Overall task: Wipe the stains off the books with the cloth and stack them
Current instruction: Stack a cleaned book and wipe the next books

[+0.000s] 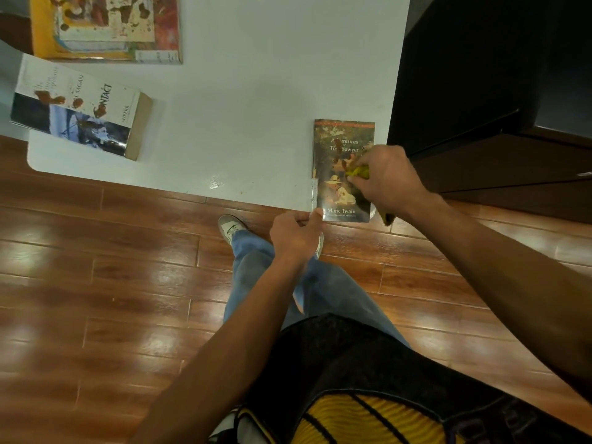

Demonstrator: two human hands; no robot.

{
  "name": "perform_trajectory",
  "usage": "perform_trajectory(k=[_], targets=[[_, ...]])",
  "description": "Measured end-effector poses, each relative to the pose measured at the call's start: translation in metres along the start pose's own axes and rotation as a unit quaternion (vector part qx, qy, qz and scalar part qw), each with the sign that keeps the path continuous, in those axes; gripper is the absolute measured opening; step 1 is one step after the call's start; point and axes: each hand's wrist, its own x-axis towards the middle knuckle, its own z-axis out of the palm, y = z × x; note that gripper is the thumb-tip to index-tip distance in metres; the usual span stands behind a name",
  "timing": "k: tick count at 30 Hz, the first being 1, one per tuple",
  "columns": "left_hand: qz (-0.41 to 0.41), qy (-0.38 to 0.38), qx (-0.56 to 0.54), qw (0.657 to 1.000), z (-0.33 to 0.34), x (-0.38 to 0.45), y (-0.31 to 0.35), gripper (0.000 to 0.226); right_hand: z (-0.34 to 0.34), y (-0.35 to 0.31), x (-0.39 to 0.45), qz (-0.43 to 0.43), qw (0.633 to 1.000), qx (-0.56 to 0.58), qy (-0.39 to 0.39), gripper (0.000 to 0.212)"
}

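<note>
Under your right hand (386, 177), at the near right corner of the white bench (250, 123), lies the Tom Sawyer book (339, 190), cover up. Its long axis runs straight away from you, title at the far end and author's name at the near edge, which sits right at the bench's lip. Your right fingers (355, 178) are curled tight around a bunched yellow-green cloth (360, 171), pressing it onto the middle of the cover, just past the painted figure in the hat. Brown stains show beyond those fingers, near the title. Your left hand (296, 233) steadies the book at its near left corner, thumb touching the cover and the remaining fingers curled below the bench edge. Well to the left of your left fingers, the Contact book (80, 110) lies tilted, its long axis diagonal, page edges facing right, brown blotches on its cover. Beyond it, at the far left, a larger yellow-bordered book (105, 27) lies flat, heavily spotted.
</note>
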Motion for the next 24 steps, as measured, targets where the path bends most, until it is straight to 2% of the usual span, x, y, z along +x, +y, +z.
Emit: perform_trajectory(k=[2,6,10,14,18,21,24], targets=[[0.007,0.001,0.003,1.0,0.0,0.0,0.0,0.031,0.0,-0.003,-0.004,-0.029,0.999,-0.005,-0.026,0.022],[-0.001,-0.001,-0.006,1.0,0.001,-0.001,0.002,0.029,-0.004,0.001,0.008,0.021,0.999,0.016,0.024,0.019],[0.005,0.001,0.0,1.0,0.0,-0.003,0.003,0.029,-0.002,-0.003,0.001,-0.044,0.999,-0.001,-0.027,0.024],[-0.004,0.002,0.003,1.0,-0.001,-0.004,0.006,0.031,-0.003,0.002,0.012,0.014,0.999,0.019,0.037,0.022],[0.005,-0.001,0.013,1.0,-0.003,-0.007,0.008,0.032,-0.005,-0.005,0.004,-0.077,0.996,-0.022,-0.045,0.026],[0.002,-0.002,0.01,1.0,-0.003,-0.01,0.01,0.032,-0.013,-0.002,0.013,-0.019,1.0,-0.001,-0.01,0.025],[0.001,-0.002,0.007,1.0,-0.002,-0.011,0.011,0.033,-0.012,-0.005,0.014,-0.033,0.999,-0.014,-0.019,0.026]])
